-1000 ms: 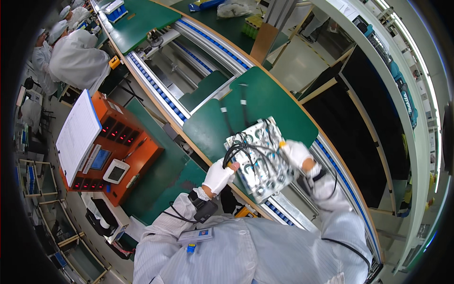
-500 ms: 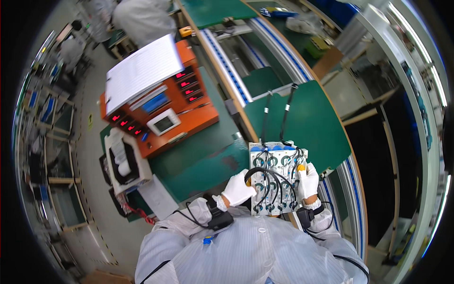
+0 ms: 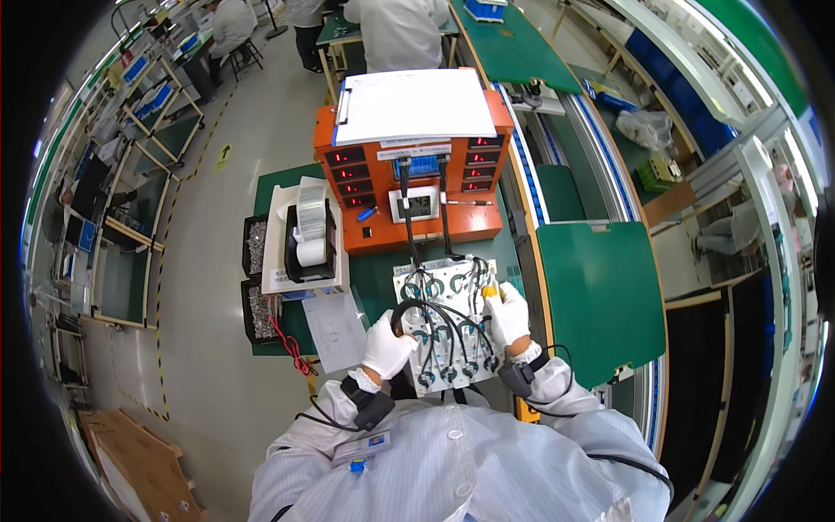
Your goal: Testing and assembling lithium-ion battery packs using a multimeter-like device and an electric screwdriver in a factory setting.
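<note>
In front of my body I hold a white fixture board with rows of round dark-green coils and black leads. My left hand, in a white glove, closes on the board's left edge, beside a thick loop of black cable. On the opposite edge, my gloved right hand grips next to a yellow knob. Two black cables with white tags stretch from the board's far side across the front of an orange test box. Whether their ends are plugged in, I cannot tell.
A clipboard with paper lies on the orange box. To its left stand a label printer and black bins of small parts. Paper sheets rest nearby. A conveyor with a green plate runs at right. People sit farther off.
My view has swung left. The board, held in both hands, has gone from the conveyor's green plate to the bench in front of the orange box, its cables moving along.
</note>
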The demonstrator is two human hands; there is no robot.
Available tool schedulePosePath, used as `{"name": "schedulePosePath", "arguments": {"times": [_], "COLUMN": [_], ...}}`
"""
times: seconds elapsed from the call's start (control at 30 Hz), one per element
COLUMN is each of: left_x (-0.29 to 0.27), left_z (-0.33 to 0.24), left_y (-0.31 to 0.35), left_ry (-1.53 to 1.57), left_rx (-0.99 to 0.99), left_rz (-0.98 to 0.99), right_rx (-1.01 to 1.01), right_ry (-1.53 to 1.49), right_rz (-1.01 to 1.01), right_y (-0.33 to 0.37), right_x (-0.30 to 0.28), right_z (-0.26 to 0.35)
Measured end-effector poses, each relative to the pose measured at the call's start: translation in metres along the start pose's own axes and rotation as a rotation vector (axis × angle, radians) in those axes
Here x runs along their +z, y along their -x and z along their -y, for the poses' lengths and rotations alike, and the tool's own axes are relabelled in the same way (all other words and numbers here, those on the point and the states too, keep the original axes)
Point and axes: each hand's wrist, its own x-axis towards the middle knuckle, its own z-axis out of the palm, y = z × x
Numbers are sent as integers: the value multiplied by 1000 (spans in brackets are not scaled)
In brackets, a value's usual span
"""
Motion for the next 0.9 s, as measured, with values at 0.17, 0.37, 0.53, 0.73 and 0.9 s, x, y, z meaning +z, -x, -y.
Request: {"name": "schedulePosePath", "arguments": {"times": [0.17, 0.37, 0.53, 0.73, 0.9], "left_x": [3, 14, 10, -26, 26], "left_z": [34, 58, 37, -7, -106], "left_y": [-44, -68, -76, -61, -19], "left_ry": [-18, 23, 71, -464, 331], "left_rx": [-172, -310, -496, -219, -277], "left_rz": [-1, -26, 86, 133, 583], "right_rx": [137, 130, 215, 35, 253], "right_ry": [119, 255, 231, 615, 1106], "right_rz": [-17, 52, 284, 601, 1132], "right_y": [-28, -55, -75, -44, 50], "right_x": [21, 25, 3, -90, -172], "right_z": [-27, -11, -35, -39, -74]}}
